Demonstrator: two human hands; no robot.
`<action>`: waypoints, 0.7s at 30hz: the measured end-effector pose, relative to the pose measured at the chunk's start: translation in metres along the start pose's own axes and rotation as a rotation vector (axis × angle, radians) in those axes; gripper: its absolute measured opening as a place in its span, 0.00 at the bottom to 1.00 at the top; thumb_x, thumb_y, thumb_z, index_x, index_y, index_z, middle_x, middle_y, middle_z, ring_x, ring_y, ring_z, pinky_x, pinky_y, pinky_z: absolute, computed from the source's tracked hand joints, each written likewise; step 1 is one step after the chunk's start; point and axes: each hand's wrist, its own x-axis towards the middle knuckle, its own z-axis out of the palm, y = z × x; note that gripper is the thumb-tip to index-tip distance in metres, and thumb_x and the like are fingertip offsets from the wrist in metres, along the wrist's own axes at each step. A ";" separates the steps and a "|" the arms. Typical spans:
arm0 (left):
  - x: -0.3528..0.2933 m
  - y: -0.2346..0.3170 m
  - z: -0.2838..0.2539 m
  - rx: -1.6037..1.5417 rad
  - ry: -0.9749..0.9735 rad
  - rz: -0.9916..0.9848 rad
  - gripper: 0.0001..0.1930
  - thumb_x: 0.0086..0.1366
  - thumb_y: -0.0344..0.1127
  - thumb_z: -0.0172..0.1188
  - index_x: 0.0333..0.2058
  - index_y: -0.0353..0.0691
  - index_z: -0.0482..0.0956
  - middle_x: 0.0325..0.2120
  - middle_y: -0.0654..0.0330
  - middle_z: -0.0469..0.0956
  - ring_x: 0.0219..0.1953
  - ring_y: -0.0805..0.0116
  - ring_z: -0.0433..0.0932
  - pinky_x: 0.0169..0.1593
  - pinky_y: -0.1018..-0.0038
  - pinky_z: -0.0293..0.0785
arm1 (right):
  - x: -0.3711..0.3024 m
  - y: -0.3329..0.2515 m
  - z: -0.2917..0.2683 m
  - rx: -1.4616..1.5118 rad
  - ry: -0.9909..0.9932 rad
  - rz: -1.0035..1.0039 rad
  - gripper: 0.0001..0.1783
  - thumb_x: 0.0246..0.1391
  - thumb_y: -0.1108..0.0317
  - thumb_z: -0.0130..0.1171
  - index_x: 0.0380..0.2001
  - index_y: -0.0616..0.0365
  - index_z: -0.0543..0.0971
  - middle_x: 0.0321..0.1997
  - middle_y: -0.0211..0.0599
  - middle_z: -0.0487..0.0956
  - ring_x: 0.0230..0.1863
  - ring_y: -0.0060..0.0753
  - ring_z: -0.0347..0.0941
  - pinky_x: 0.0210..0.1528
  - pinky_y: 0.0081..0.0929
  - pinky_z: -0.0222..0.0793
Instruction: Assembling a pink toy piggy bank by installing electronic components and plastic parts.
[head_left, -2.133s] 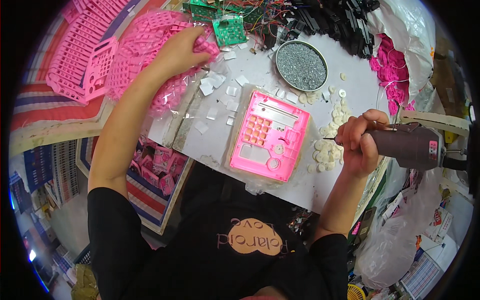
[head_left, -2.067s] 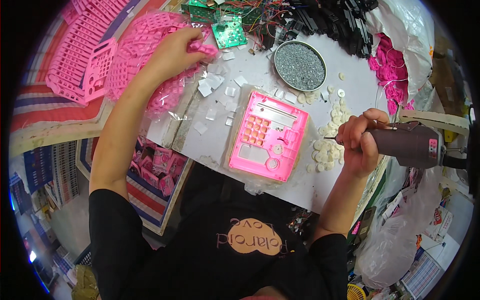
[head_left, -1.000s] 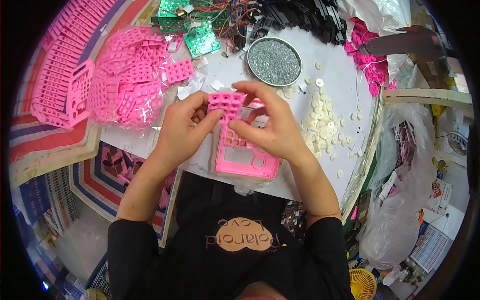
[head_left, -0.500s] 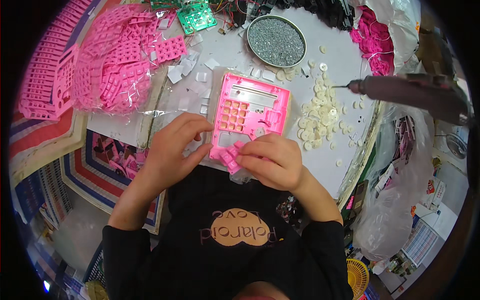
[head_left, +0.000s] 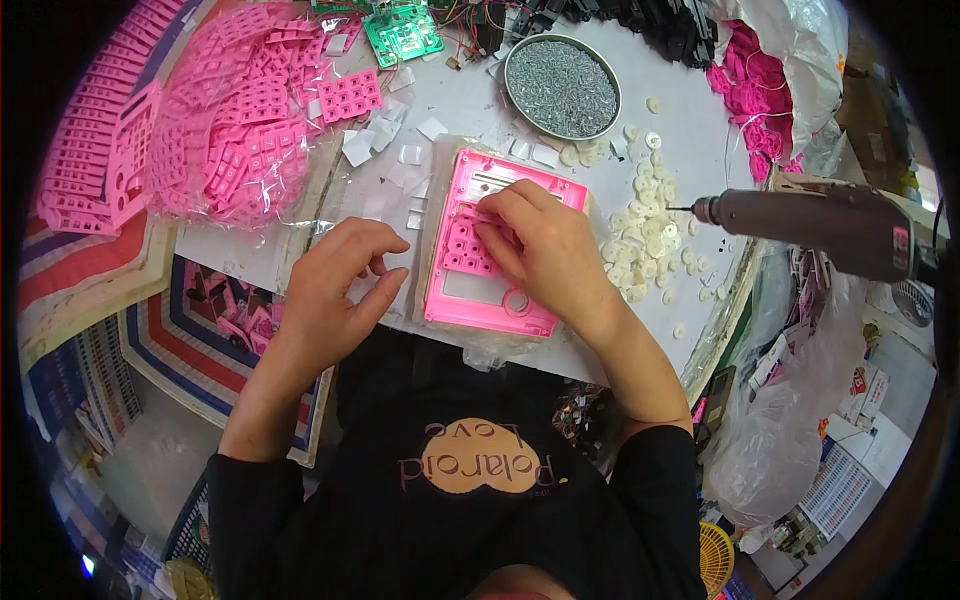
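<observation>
A pink plastic casing (head_left: 475, 312) lies in front of me on the table, on a pad wrapped in clear film. Its open side faces up, with a metal strip along the far end and a round ring near the front. A pink keypad piece (head_left: 465, 250) sits in the casing over the window grid. My right hand (head_left: 560, 250) pinches its right side, the fingertips partly hidden by the hand itself. Left of the casing hovers my left hand (head_left: 345, 285), thumb and fingers apart, holding nothing.
A round tin of small screws (head_left: 562, 85) stands behind the casing. Scattered off-white discs (head_left: 650, 230) lie to the right, beneath a hanging electric screwdriver (head_left: 810, 225). A clear bag of pink keypads (head_left: 240, 130), green circuit boards (head_left: 403, 35) and white paper pieces (head_left: 357, 148) are on the left.
My right hand has moved away from me with the keypad piece, from the casing's near edge onto the window grid. My left hand has drawn back slightly from the casing.
</observation>
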 end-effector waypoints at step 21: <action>0.271 -0.127 -0.186 0.849 0.284 -0.208 0.24 0.56 0.56 0.63 0.37 0.39 0.84 0.28 0.54 0.83 0.34 0.56 0.83 0.39 0.62 0.75 | -0.035 -0.037 0.004 -0.326 -0.367 -0.150 0.56 0.45 0.34 0.60 0.66 0.67 0.61 0.74 0.55 0.53 0.77 0.52 0.42 0.68 0.73 0.39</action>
